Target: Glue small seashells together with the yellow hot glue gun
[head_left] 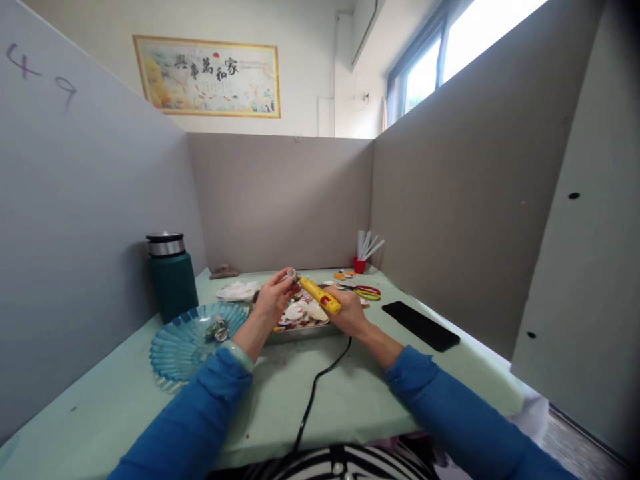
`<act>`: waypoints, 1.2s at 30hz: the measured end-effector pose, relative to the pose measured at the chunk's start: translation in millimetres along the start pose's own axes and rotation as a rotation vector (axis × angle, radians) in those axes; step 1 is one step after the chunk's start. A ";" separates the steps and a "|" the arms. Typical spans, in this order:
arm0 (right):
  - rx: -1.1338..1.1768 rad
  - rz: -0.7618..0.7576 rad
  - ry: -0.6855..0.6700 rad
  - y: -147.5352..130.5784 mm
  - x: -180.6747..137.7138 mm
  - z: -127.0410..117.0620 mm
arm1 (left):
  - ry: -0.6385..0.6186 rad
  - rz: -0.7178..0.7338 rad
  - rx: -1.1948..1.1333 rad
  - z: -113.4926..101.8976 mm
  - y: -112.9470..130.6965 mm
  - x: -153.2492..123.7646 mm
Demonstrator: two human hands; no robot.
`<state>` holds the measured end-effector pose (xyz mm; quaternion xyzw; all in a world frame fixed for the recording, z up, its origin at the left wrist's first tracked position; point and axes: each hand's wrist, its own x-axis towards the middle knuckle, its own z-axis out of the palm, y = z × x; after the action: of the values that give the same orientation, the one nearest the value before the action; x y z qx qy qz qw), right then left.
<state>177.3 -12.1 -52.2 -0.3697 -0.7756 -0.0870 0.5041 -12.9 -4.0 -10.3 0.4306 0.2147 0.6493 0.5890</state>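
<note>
Left hand [273, 298] raised above the metal tray [300, 331], fingers pinched closed on a small pale shell [289, 273]. Right hand [349, 311] wrapped shut around a yellow glue gun [320, 295] — nozzle angled up and left, its tip right at the shell, touching or nearly so; hard to tell which. Black cord [315, 390] trailing from the gun toward the near table edge. Tray just beneath both hands, filled with more shells. To the left a blue glass plate [183, 343] holding a few dark pieces, and behind it a green flask [171, 273]. To the right, scissors [367, 291] and a black phone [420, 325] lying flat — a red cup [359, 265] of white sticks near the back wall.
</note>
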 end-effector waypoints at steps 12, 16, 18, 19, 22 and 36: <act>0.012 0.003 0.005 0.1 0.2 0.3 | -0.033 0.006 -0.006 -3.6 -1.5 2.6; 0.010 -0.005 0.002 -1.2 0.4 -0.7 | -0.042 0.021 -0.006 -5.0 -4.2 3.7; 0.011 -0.010 0.003 -2.5 0.9 -1.7 | -0.041 0.021 -0.002 -5.3 -5.0 4.1; 0.014 -0.015 0.002 -3.0 1.2 -2.0 | -0.040 0.020 0.000 -5.4 -5.2 4.1; 0.021 -0.024 -0.008 -3.6 1.5 -2.5 | -0.048 0.024 0.006 -5.5 -5.0 3.8; -0.002 0.002 0.008 0.7 0.4 -1.1 | -0.048 0.051 0.016 -6.5 -5.3 4.4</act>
<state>178.4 -12.0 -51.5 -0.3708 -0.7732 -0.0885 0.5068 -14.8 2.8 -16.7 0.4559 0.1945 0.6518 0.5739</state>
